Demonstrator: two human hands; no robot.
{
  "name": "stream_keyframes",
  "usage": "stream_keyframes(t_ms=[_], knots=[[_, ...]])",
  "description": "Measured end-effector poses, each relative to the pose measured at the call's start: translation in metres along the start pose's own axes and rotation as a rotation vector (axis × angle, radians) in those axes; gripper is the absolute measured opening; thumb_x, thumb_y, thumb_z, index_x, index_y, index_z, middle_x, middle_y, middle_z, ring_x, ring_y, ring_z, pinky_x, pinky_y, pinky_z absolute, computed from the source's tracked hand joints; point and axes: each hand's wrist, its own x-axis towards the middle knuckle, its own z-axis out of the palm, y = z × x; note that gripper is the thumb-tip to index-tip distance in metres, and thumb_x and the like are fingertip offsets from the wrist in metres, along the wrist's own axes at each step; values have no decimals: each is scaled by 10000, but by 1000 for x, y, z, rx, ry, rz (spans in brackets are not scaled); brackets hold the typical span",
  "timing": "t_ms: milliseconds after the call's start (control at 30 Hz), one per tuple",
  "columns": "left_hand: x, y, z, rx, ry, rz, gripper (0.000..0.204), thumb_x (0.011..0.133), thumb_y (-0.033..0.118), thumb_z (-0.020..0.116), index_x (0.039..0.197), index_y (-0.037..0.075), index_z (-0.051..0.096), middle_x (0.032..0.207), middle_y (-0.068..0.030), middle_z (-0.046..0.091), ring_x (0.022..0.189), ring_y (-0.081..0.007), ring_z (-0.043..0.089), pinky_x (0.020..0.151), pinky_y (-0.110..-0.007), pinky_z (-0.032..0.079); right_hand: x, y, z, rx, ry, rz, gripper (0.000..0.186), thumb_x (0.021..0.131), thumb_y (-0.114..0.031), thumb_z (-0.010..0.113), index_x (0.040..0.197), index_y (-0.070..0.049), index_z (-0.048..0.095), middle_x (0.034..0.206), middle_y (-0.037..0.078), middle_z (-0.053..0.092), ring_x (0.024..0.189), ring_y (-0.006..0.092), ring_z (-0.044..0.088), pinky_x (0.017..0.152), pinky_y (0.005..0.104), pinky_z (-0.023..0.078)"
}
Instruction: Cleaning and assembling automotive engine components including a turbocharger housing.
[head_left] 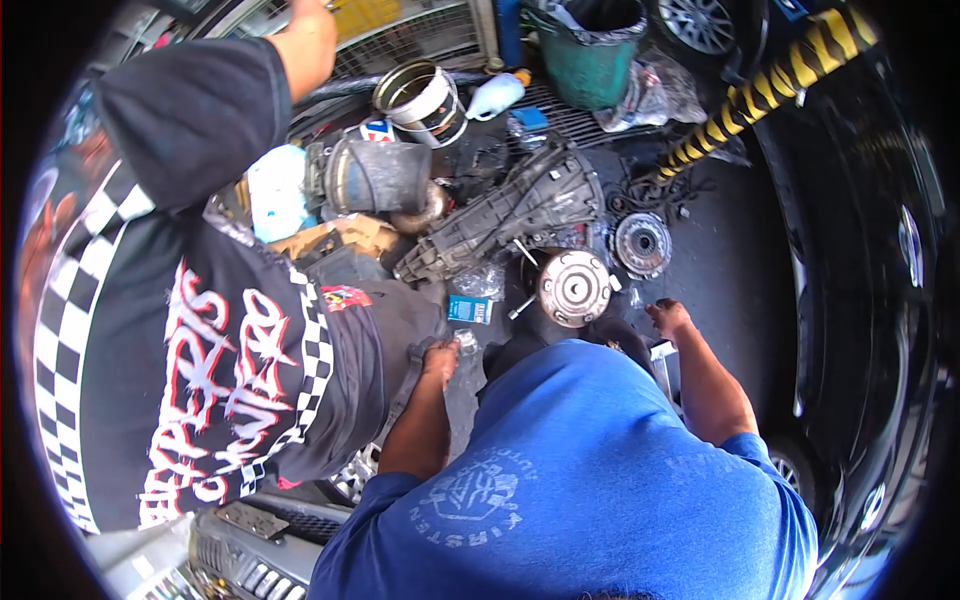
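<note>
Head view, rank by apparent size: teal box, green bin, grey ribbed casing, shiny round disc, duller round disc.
1. Grey ribbed casing
2. Green bin
3. Shiny round disc and duller round disc: too close to rank; the shiny one may be nearer the camera
4. Teal box

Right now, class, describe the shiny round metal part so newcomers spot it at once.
Find the long grey gearbox casing lying diagonally. Below its wide end, lower and further left than the darker disc, sits the shiny round metal part. Its broad, bright face sets it apart from that disc's dark-ringed centre.
</note>
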Motion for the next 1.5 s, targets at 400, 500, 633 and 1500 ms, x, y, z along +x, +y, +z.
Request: stream_keyframes(t_ms=[400, 500, 633, 1500], knots=[[-48, -22, 71, -327, 193, -120, 356, 988, 419, 623, 1155, 105, 639, 872, -15, 614, 744, -160, 582, 593, -350, 413, 99, -109, -119, -253, -30, -349, 714, 909, -497, 661, 1371, 43, 584, 1401, 256, 593, 1319, 360, 566, 1117, 378, 435], [-64, 9, 127, -445, 324, -77, 315, 978, 372, 639, 1005, 60, 676, 771, -28, 639, 550, -155, 526, 475, -336, 390, 130, -154, -183, -478, -104, -658, 702, 918, -478, 662, 1353, 68, 584, 1410, 274, 578, 1314, 377, 561, 1123, 395, 429], [-66, 61, 163, -362, 270, -59, 361, 974, 386, 660, 1142, 66, 656, 823, -16, 622, 707, -139, 582, 559, -301, 407, 164, -222, -235, -209, 19, -668, 736, 905, -478, 675, 1339, 107, 573, 1368, 307, 593, 1294, 396, 574, 1107, 406, 438], [-259, 203, 52, -512, 1059, 1054, 335, 926, 63, 745, 1232, -4, 626, 971, -54, 697, 855, -90, 634, 759, -247, 528, -69, -467, -162, -415, -240, -1470, 760, 890, -442, 722, 1446, 21, 493, 1289, 260, 654, 1218, 387, 627, 1058, 412, 479]])
